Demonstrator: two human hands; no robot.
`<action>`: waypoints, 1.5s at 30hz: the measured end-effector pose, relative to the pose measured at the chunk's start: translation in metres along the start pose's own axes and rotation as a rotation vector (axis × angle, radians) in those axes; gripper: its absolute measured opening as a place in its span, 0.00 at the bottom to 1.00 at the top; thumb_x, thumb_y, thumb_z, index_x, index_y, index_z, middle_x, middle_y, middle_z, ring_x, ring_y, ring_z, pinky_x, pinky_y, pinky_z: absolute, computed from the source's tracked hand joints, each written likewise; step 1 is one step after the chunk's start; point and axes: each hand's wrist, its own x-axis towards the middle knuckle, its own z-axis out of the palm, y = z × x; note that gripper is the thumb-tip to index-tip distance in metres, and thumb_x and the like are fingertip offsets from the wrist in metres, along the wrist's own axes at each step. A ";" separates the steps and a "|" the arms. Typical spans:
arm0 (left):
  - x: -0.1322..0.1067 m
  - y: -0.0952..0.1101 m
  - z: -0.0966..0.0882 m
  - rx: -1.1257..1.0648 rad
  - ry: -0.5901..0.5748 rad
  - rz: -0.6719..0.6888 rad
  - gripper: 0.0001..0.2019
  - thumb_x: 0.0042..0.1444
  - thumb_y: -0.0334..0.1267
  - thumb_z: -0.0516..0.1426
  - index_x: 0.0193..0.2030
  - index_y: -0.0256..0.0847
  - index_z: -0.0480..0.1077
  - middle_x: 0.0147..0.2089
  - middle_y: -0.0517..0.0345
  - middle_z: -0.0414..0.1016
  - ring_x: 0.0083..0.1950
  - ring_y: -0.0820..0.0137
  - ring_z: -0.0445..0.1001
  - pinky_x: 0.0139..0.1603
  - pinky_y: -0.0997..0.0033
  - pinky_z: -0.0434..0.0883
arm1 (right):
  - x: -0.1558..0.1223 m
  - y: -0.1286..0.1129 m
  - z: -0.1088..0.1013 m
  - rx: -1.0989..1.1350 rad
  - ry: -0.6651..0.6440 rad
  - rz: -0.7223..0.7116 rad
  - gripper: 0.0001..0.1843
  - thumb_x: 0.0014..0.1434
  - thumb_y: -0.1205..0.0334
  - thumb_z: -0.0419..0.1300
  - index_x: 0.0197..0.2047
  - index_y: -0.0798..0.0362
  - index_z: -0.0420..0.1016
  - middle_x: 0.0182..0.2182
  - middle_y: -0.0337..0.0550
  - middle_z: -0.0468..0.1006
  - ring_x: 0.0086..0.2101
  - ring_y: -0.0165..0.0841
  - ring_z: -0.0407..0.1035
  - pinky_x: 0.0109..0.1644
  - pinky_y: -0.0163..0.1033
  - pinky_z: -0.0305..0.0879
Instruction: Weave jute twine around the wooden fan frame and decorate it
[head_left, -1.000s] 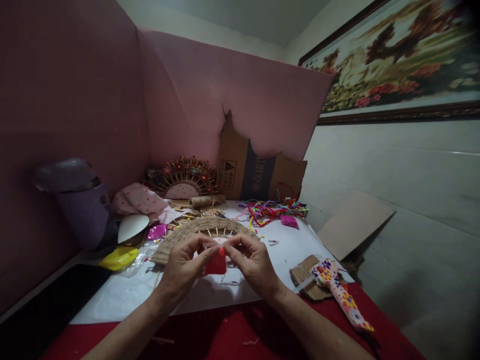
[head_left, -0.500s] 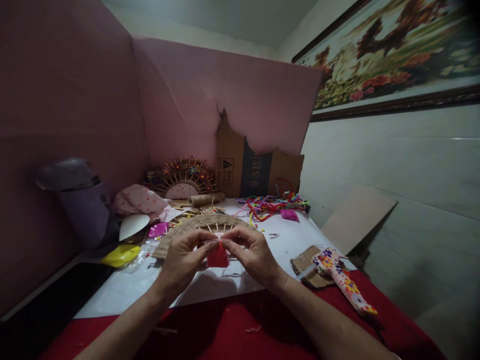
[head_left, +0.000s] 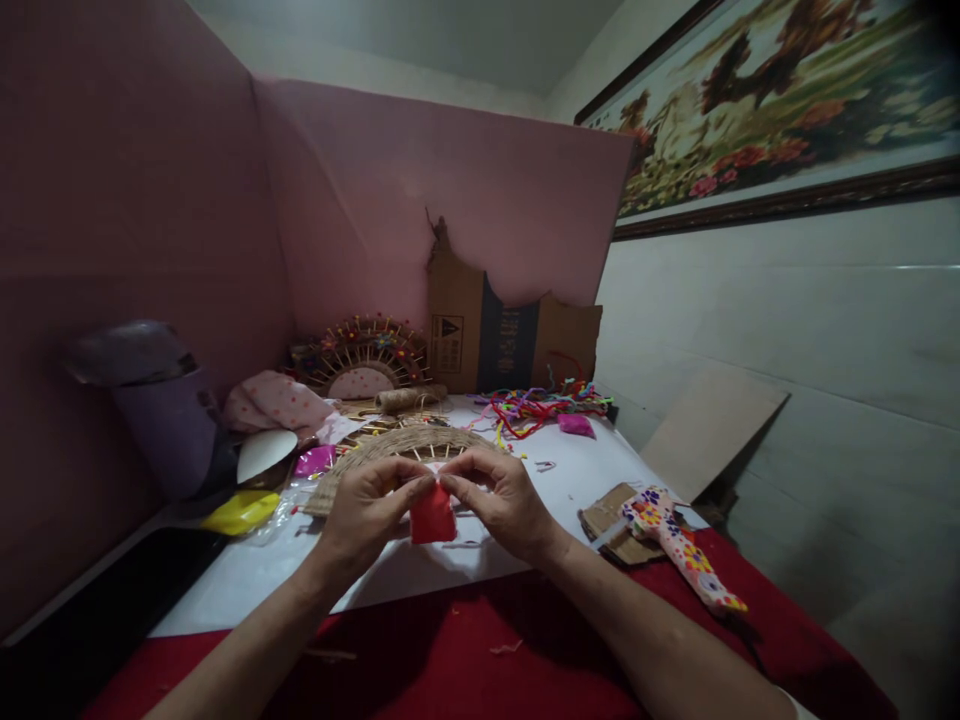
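My left hand (head_left: 365, 517) and my right hand (head_left: 501, 502) meet above the white sheet (head_left: 420, 575), both pinching the top edge of a small red packet (head_left: 432, 517) that hangs between the fingertips. Just behind the hands lies a half-round woven fan piece (head_left: 397, 450) with wooden sticks showing at its inner rim. The fingers of both hands are closed on the packet.
A flower-patterned glue gun (head_left: 679, 547) rests on cardboard scraps at the right. Coloured pipe cleaners (head_left: 536, 408), a pink packet (head_left: 576, 424), a twine spool (head_left: 401, 399), a finished fan (head_left: 364, 355), a cardboard box (head_left: 495, 340), a yellow packet (head_left: 240, 511) and a purple bin (head_left: 161, 405) surround the sheet.
The hands and red packet stay together, shifting slightly; the packet hangs a little lower and fuller between the fingertips. The view has drifted slightly.
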 end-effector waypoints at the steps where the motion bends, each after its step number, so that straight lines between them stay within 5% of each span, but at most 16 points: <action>1: 0.000 0.001 0.000 -0.046 -0.009 -0.028 0.12 0.43 0.44 0.62 0.30 0.37 0.73 0.27 0.57 0.73 0.27 0.72 0.70 0.20 0.77 0.67 | 0.000 0.001 0.000 0.031 0.006 0.017 0.07 0.54 0.61 0.59 0.33 0.55 0.75 0.28 0.41 0.74 0.28 0.29 0.67 0.31 0.34 0.65; 6: -0.001 0.005 -0.001 -0.150 -0.057 -0.048 0.11 0.45 0.43 0.61 0.28 0.36 0.72 0.26 0.60 0.71 0.25 0.76 0.66 0.21 0.80 0.65 | 0.002 0.002 -0.001 0.230 0.006 0.120 0.10 0.54 0.57 0.59 0.33 0.56 0.75 0.23 0.37 0.70 0.22 0.25 0.62 0.24 0.31 0.61; 12: 0.000 0.005 0.000 -0.110 0.009 -0.047 0.13 0.45 0.45 0.61 0.25 0.35 0.71 0.22 0.62 0.68 0.22 0.78 0.62 0.18 0.82 0.60 | 0.000 0.004 0.002 0.289 -0.053 0.150 0.10 0.53 0.57 0.60 0.32 0.56 0.72 0.26 0.37 0.69 0.24 0.25 0.64 0.27 0.31 0.64; 19: -0.001 0.003 -0.001 -0.182 -0.061 -0.091 0.11 0.43 0.42 0.63 0.31 0.38 0.72 0.27 0.60 0.73 0.26 0.76 0.67 0.22 0.81 0.62 | 0.002 0.005 0.000 0.236 0.007 0.181 0.08 0.52 0.60 0.59 0.30 0.56 0.71 0.22 0.36 0.67 0.23 0.25 0.62 0.25 0.31 0.62; 45: -0.002 0.005 0.004 -0.281 -0.131 -0.187 0.10 0.44 0.42 0.63 0.30 0.37 0.73 0.26 0.57 0.75 0.24 0.75 0.69 0.24 0.78 0.61 | 0.002 0.000 -0.003 0.368 0.010 0.223 0.10 0.48 0.58 0.63 0.30 0.57 0.73 0.22 0.37 0.71 0.22 0.24 0.63 0.25 0.31 0.61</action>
